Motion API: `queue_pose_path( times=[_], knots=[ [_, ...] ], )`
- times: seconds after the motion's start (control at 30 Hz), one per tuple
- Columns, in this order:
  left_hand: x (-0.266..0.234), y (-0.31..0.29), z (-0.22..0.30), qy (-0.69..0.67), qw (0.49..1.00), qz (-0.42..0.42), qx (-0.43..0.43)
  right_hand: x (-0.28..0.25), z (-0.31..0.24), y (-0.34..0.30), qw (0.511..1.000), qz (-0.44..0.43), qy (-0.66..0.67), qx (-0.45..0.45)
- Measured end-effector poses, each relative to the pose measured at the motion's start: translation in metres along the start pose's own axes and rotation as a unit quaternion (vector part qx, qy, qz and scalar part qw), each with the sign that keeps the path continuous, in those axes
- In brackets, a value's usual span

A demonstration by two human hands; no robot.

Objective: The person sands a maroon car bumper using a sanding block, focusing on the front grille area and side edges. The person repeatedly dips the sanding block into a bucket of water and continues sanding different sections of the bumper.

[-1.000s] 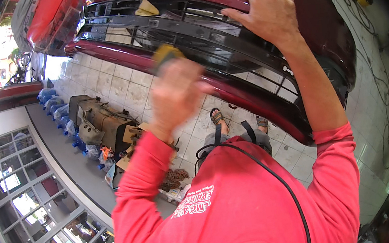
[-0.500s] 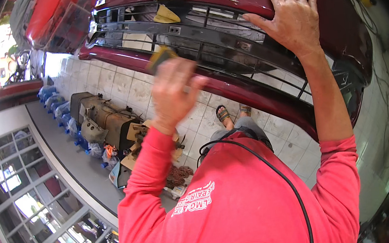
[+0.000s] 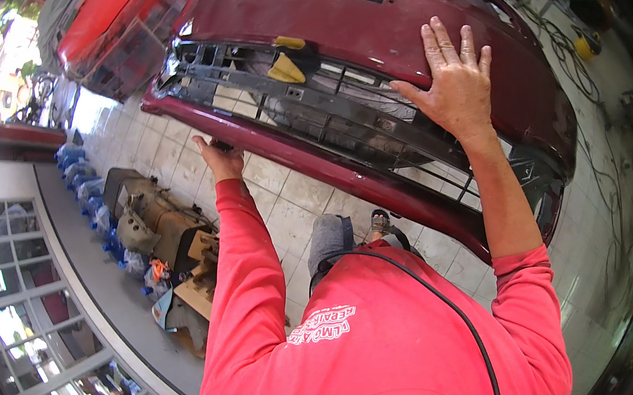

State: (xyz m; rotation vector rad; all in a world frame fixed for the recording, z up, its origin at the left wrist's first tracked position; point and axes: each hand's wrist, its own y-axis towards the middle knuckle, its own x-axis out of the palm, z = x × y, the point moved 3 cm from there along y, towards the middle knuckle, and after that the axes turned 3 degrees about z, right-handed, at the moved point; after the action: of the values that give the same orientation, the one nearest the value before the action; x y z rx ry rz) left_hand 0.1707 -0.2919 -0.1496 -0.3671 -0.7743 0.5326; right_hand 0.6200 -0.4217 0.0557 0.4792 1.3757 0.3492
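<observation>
Bumper [image 3: 388,41], maroon, ahead, long axis slanting far left to near right. Right hand [image 3: 457,95] spread flat on it; left hand [image 3: 223,161] just beside its near rail [image 3: 320,164], cannot tell whether gripping.

This looks like a car repair workshop: a large maroon bumper [image 3: 319,11], with floor tiles [image 3: 275,175] visible through its black grille [image 3: 339,107], takes up the middle, and what seems to be a red car body [image 3: 91,36] stands beyond it. Loose cables [image 3: 568,59] trail along the right side, while a heap of brown and black parts [image 3: 154,212] lies near blue jugs [image 3: 79,174] on the left, beside a paned window [image 3: 19,297].
</observation>
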Motion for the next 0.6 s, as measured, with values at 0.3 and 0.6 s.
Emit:
queue_pose_path(
  times=[0.3, 0.6],
  knots=[
    [0.059, -0.016, 0.019, -0.042, 0.988, -0.112, 0.101, 0.001, 0.010, -0.009, 0.999, -0.010, -0.003, 0.039],
    [0.118, 0.019, -0.001, 0.077, 0.975, -0.164, 0.126, 0.007, 0.017, 0.000, 0.993, -0.037, -0.048, 0.105]
  ],
)
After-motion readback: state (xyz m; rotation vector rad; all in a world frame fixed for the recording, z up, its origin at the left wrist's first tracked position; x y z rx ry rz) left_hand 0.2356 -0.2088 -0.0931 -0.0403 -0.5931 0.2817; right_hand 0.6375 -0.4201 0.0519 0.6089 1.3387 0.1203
